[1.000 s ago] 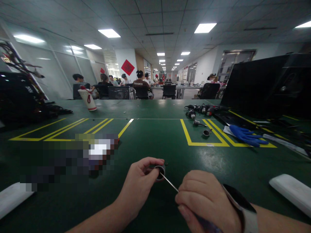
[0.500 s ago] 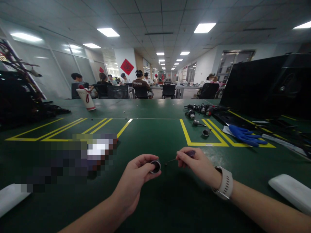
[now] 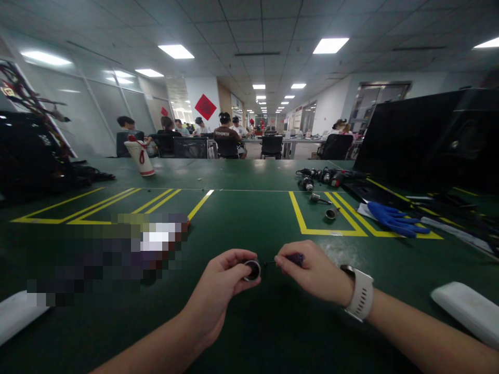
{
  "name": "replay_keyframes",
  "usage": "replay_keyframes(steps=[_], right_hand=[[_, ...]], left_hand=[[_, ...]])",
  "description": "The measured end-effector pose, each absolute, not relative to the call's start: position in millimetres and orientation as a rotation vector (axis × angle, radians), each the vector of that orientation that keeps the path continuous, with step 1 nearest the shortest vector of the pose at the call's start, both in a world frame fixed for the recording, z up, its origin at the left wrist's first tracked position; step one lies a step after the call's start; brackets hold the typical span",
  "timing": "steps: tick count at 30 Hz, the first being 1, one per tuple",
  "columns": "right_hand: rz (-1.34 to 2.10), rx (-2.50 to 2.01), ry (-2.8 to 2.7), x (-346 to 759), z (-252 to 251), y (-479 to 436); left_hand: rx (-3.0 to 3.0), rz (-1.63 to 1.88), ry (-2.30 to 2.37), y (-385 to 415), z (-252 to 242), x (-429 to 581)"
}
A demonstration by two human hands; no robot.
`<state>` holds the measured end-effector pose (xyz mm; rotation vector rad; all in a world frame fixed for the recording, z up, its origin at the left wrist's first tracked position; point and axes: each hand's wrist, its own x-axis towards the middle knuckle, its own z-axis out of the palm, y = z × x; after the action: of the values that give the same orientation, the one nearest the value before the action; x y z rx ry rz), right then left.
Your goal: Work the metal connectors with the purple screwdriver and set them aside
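Note:
Between the thumb and fingers of my left hand [image 3: 222, 283] is a small round metal ring-shaped part [image 3: 253, 270], its dark hollow facing me. My right hand [image 3: 312, 270] is closed on a screwdriver with a dark purple handle [image 3: 297, 258]. The thin shaft points left toward the ring, a short gap from its rim. A tiny dark piece [image 3: 266, 264] shows at the shaft's tip; whether it touches the tip I cannot tell. Farther off on the green table [image 3: 249, 215] lie a metal cup-shaped part [image 3: 331, 213] and a metal part with a stem [image 3: 318, 198].
Several dark metal assemblies [image 3: 307, 183] sit at the back right, near a blue glove [image 3: 392, 218] and a large black screen [image 3: 417, 140]. A pixelated object [image 3: 159, 239] lies left of my hands. A paper cup [image 3: 141, 157] stands farther back. People sit beyond the table.
My right hand has shifted slightly left and down, bringing the screwdriver tip to the tiny dark piece. My left hand, still holding the ring, has moved slightly right.

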<state>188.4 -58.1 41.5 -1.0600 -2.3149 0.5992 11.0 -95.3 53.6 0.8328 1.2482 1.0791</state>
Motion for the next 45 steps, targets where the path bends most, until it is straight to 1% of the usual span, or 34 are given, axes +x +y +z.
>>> replay_keyframes(steps=[3, 6, 7, 9, 11, 13, 15, 17, 20, 23, 25, 27, 30, 33, 39, 45], right_hand=[[0.41, -0.974, -2.528, 184.1, 53.7, -59.9], [0.419, -0.997, -2.585, 184.7, 66.8, -59.2], [0.499, -1.051, -2.565, 186.5, 69.8, -57.9], [0.787, -1.172, -2.446, 191.6, 70.7, -53.4], [1.206, -1.212, -2.152, 196.7, 63.3, -47.5], [1.523, -1.158, -1.766, 199.8, 49.1, -42.0], [1.631, -1.115, -1.546, 200.4, 33.8, -38.6], [1.66, -1.09, -1.442, 200.0, 23.9, -38.5], [1.672, -1.03, -1.299, 199.5, 25.1, -44.8], [1.559, -0.885, -1.229, 198.5, 37.2, -57.3], [1.408, -0.769, -1.352, 196.3, 44.3, -67.4], [1.192, -0.714, -1.6, 193.1, 48.9, -77.6], [0.771, -0.69, -1.953, 188.3, 52.7, -90.9], [0.475, -0.639, -2.142, 185.3, 54.4, -100.6], [0.218, -0.547, -2.286, 181.1, 53.1, -111.3], [0.04, -0.555, -2.33, 177.1, 52.2, -115.6]], left_hand=[[0.846, 1.078, 1.273, -95.8, 55.4, 11.7], [0.857, 1.077, 1.293, -96.0, 55.6, 12.1], [0.859, 1.075, 1.293, -95.9, 55.2, 11.9], [0.861, 1.068, 1.287, -95.4, 53.9, 11.0], [0.865, 1.055, 1.282, -94.8, 52.4, 9.9], [0.876, 1.05, 1.279, -94.3, 51.5, 9.0], [0.88, 1.054, 1.278, -93.8, 51.4, 8.6], [0.873, 1.059, 1.282, -93.5, 52.0, 8.4], [0.858, 1.06, 1.288, -93.6, 53.4, 8.3], [0.857, 1.063, 1.284, -93.9, 53.7, 8.4], [0.862, 1.075, 1.274, -94.2, 53.0, 8.5], [0.875, 1.092, 1.254, -94.5, 51.6, 8.3], [0.924, 1.099, 1.236, -95.6, 49.5, 7.8], [0.98, 1.1, 1.259, -97.5, 49.0, 8.3], [1.005, 1.131, 1.302, -100.4, 52.6, 11.7], [1.029, 1.16, 1.304, -100.7, 52.7, 12.8]])
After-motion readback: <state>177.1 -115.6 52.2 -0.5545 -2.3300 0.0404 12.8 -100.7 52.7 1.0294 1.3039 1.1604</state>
